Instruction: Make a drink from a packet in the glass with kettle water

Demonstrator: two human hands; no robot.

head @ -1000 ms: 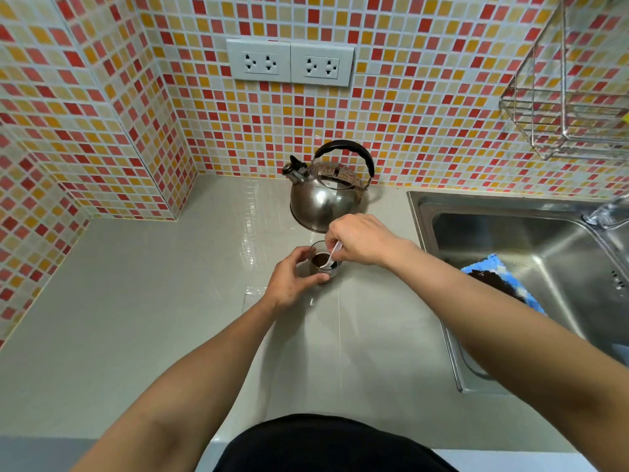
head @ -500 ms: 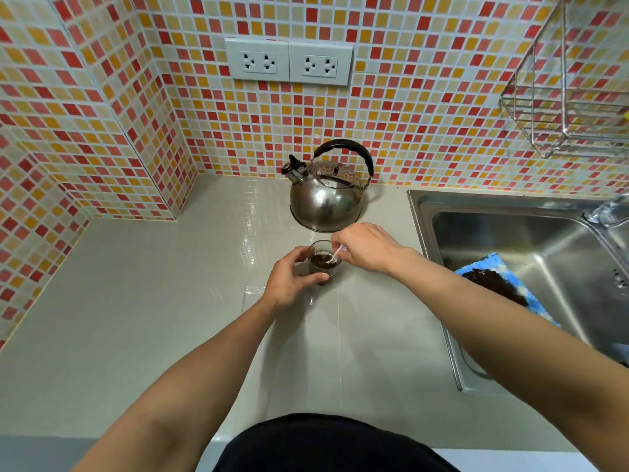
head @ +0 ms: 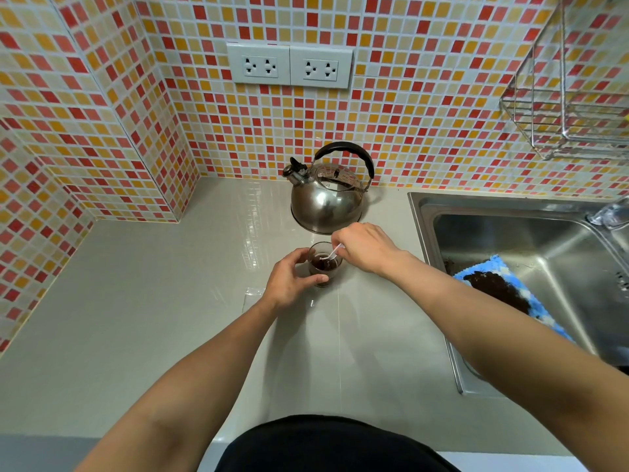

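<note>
A small clear glass (head: 323, 264) of dark brown drink stands on the grey counter (head: 170, 301), just in front of the steel kettle (head: 326, 195) with the black handle. My left hand (head: 289, 282) wraps the glass from the left, thumb across its front. My right hand (head: 366, 248) pinches a thin white plastic spoon (head: 334, 252) whose tip dips into the liquid. A clear empty packet (head: 253, 296) lies flat on the counter, partly under my left wrist.
A steel sink (head: 510, 253) lies at the right with a blue-and-white cloth (head: 510, 294) carrying dark grounds. Its tap (head: 609, 212) is at the far right. A wire rack (head: 571, 107) hangs on the tiled wall, with two sockets (head: 289, 66) above the kettle.
My right hand has shifted a little right and down off the glass rim, so the drink shows, while the spoon keeps moving in the liquid. My left hand stays on the glass.
</note>
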